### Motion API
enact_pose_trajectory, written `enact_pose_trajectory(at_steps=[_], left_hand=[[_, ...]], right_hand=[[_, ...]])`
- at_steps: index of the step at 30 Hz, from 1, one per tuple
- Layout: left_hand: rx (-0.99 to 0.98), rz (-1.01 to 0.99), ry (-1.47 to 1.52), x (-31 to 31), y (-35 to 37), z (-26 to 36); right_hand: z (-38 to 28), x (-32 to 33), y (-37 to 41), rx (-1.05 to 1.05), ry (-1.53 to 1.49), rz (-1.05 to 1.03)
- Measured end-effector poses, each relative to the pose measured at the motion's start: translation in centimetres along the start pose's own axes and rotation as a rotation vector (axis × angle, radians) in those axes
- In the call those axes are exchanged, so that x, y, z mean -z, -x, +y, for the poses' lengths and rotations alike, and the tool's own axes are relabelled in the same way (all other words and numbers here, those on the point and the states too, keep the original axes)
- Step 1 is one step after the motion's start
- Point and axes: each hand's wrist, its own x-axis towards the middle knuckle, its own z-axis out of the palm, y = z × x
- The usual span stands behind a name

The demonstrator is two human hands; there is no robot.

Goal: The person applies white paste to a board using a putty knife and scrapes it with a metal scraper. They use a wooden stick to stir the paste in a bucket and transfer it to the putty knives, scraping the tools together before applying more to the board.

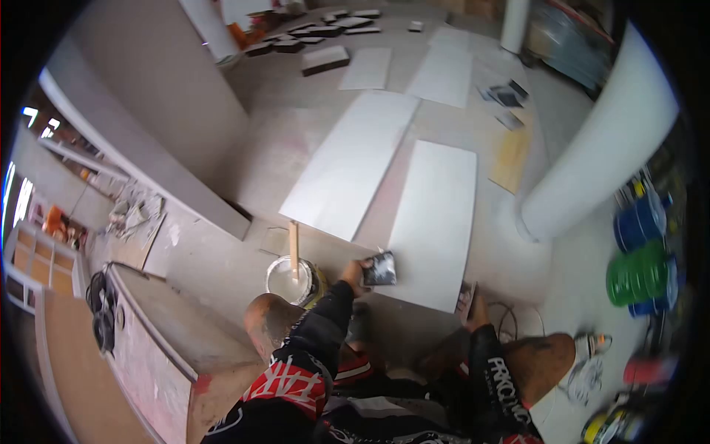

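Note:
My left hand (355,275) grips a dark, square, flat plate smeared with white (380,268), held over the near left corner of a white panel (436,214). At that panel's near right corner is my right hand (475,305); its fingers are closed around a small, dark, flat piece that is too small to name. Left of my left hand stands a bucket (270,278) of white paste, with a wooden stick (294,248) upright in it. A second white panel (355,159) lies further left on the floor.
More white panels (444,66) and dark-edged boards (325,59) lie further back. White columns (599,148) rise at the right, near a green water jug (637,274) and blue ones. A grey partition (148,126) stands left. Dark sheets (507,96) lie on the floor.

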Motion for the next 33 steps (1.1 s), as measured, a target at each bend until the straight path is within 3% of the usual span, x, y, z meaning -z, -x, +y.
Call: enact_pose_trajectory(at_steps=[1,4,9,11,19,24,27,32,33], left_hand=[[0.181,0.005,0.21,-0.5,0.2,0.3],[0.149,-0.088,0.337,-0.6,-0.7,-1.0],[0.063,-0.172,0.448,-1.3,0.7,-0.6],[0.045,-0.168,0.442,-1.6,0.8,-0.4],[-0.01,-0.152,0.37,-3.6,4.7,2.9],[0.007,-0.063,0.293,-3.9,5.7,4.2],[-0.006,-0.102,0.23,-3.3,5.3,4.0],[0.058,-0.114,0.26,-3.0,5.2,4.4],[-0.047,-0.053,0.195,-3.3,5.1,4.4]], right_hand=[[-0.2,-0.4,-0.1,-0.011,-0.011,-0.049],[0.9,2.0,-3.2,0.062,-0.028,-0.165],[-0.3,1.7,-2.3,-0.037,-0.132,-0.163],[-0.4,2.4,-2.9,-0.089,-0.142,-0.388],[-0.5,0.9,-2.6,-0.13,-0.215,-0.3],[-0.4,-1.2,-1.0,-0.038,-0.224,-0.126],[-0.9,-1.7,0.5,0.042,-0.147,-0.206],[-0.5,-1.5,0.2,0.006,-0.093,-0.201],[-1.3,-1.6,0.5,-0.028,-0.071,-0.195]])
